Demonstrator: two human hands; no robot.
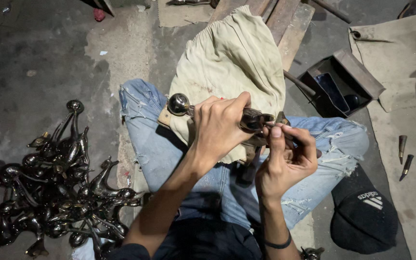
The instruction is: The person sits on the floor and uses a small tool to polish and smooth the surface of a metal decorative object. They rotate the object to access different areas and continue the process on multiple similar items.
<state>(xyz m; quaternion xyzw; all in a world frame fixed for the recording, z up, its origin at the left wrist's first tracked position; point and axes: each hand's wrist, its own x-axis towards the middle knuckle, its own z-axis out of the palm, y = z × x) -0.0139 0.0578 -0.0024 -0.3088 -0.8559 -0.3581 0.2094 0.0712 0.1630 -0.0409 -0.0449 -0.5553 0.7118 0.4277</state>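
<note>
My left hand (220, 127) grips one metal piece (246, 118) over my lap; my right hand (285, 154) has its fingers (276, 137) pinched at the piece's end. The pile (54, 192) on the floor looks unworked, I judge.

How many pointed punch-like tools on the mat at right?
2. Both lie on the tan mat near the right edge: one pointed tool upper, the other pointed tool just below it. More may be out of frame.
</note>
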